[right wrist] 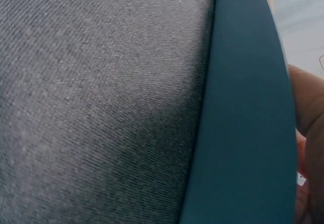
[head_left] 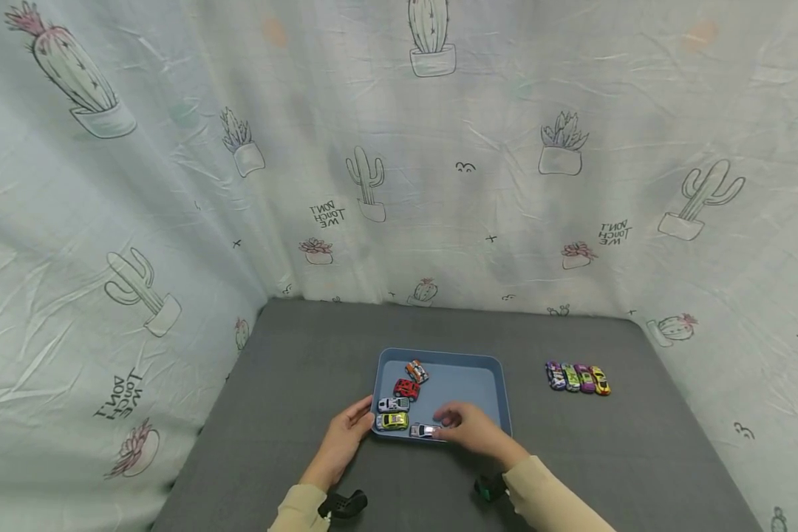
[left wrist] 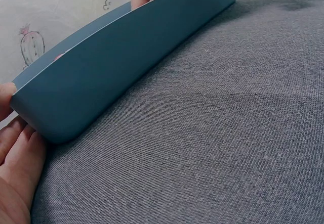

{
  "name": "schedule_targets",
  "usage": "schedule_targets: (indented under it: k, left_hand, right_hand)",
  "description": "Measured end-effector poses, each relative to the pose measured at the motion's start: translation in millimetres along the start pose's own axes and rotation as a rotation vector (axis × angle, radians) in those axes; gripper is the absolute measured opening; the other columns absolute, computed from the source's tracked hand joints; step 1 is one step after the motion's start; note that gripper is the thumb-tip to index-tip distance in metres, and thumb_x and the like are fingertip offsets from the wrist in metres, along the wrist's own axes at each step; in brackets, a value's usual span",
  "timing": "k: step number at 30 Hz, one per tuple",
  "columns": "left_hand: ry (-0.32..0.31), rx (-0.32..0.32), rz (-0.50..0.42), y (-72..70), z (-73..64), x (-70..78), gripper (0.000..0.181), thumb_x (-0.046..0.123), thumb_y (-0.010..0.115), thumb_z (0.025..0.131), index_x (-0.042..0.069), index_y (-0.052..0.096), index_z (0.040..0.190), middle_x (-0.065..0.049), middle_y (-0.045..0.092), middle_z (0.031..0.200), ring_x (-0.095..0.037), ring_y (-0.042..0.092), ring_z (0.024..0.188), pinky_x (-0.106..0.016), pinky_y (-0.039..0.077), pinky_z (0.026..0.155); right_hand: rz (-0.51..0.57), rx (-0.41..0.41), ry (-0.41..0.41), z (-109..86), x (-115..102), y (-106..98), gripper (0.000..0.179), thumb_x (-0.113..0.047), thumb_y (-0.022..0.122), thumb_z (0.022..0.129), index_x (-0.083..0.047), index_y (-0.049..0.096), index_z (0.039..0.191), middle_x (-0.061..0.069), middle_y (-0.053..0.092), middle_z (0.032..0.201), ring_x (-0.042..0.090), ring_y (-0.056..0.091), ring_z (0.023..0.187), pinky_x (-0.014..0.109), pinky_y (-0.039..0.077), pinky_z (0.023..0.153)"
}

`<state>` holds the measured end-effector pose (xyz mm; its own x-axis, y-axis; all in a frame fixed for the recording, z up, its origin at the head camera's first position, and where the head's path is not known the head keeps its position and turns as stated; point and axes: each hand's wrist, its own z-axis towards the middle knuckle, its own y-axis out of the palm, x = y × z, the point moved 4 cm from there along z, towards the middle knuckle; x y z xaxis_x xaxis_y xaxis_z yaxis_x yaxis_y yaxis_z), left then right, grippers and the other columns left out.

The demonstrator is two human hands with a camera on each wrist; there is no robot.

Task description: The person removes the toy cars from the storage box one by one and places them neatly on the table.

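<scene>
Beige right sleeve (head_left: 552, 493) leads to the nearer right hand (head_left: 472, 428), its fingers, whether pinching I cannot tell, at the right end of a silver toy car (head_left: 422, 431) lying lengthwise along the near inside of the blue tray (head_left: 465, 380).

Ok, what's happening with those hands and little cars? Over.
Left hand touching tray at near left corner. Right hand at silver car along near wall, grip unclear. Yellow car left of it; nothing visibly blocking.
</scene>
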<state>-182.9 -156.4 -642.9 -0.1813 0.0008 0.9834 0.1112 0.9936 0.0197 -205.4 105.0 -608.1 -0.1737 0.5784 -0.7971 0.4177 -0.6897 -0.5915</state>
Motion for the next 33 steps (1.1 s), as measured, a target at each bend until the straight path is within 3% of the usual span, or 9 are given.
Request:
schedule_targets:
  k: [14, 21, 27, 33]
  left_hand:
    - [0.009, 0.007, 0.009, 0.6, -0.1, -0.4, 0.048, 0.023, 0.057, 0.099, 0.006, 0.046, 0.143, -0.017, 0.049, 0.140, -0.026, 0.048, 0.127, -0.035, 0.043, 0.103]
    - [0.006, 0.008, -0.001, 0.5, 0.3, -0.2, 0.048, 0.022, 0.057, 0.099, 0.006, 0.047, 0.143, -0.017, 0.049, 0.140, -0.026, 0.048, 0.127, -0.035, 0.043, 0.103]
    - [0.007, 0.010, 0.002, -0.4, 0.1, 1.5, 0.047, 0.021, 0.057, 0.099, 0.006, 0.047, 0.143, -0.017, 0.050, 0.140, -0.026, 0.049, 0.127, -0.034, 0.043, 0.102]
    - [0.005, 0.006, 0.013, 0.1, -1.1, 2.2, 0.048, 0.022, 0.057, 0.099, 0.005, 0.047, 0.143, -0.018, 0.051, 0.139, -0.026, 0.050, 0.125, -0.035, 0.044, 0.101]
  right_hand:
    - [-0.085, -0.011, 0.007, -1.6, 1.0, 1.7, 0.015, -0.034, 0.072, 0.088, -0.020, 0.074, 0.093, -0.010, 0.060, 0.087, 0.010, 0.053, 0.078, 0.030, 0.047, 0.067]
    - [-0.175, 0.019, -0.069, -3.0, -2.5, -2.3, 0.018, -0.034, 0.066, 0.093, -0.019, 0.076, 0.094, -0.011, 0.059, 0.090, 0.009, 0.055, 0.084, 0.033, 0.050, 0.072]
    - [-0.234, 0.026, -0.092, -0.2, -3.2, -5.7, 0.013, -0.029, 0.072, 0.088, -0.016, 0.074, 0.091, -0.009, 0.060, 0.090, 0.012, 0.057, 0.087, 0.038, 0.051, 0.078]
    - [-0.231, -0.012, -0.081, 3.6, -8.4, -5.0, 0.024, -0.027, 0.080, 0.081, -0.011, 0.073, 0.098, -0.005, 0.061, 0.091, 0.012, 0.056, 0.085, 0.036, 0.051, 0.074]
